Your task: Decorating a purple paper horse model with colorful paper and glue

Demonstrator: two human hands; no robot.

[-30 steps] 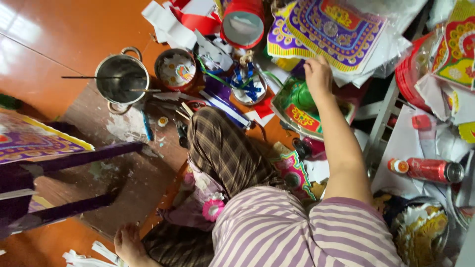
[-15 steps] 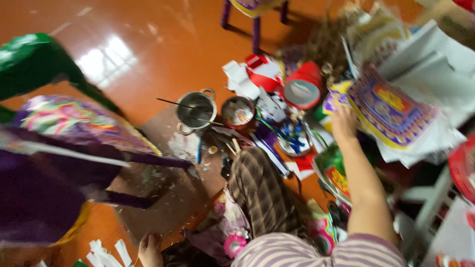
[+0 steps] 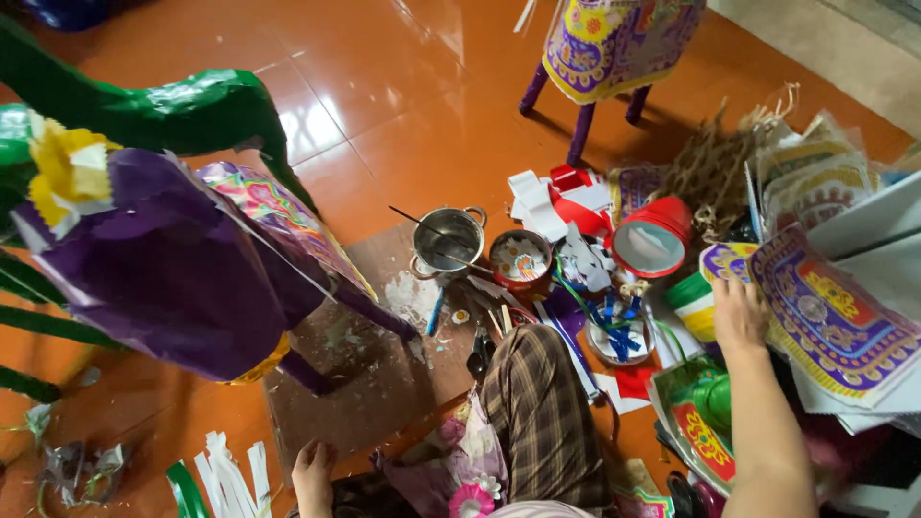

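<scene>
Your right hand lies flat, fingers spread, on the patterned paper sheets, picking 1; next, pinch its edge. Left hand rests open on the floor.

right hand stretched forward flat, left hand lowered.

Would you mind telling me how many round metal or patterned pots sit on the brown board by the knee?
2: a steel pot with a stick across it, and a patterned bowl right beside it. Others may be hidden under the paper clutter.
</scene>
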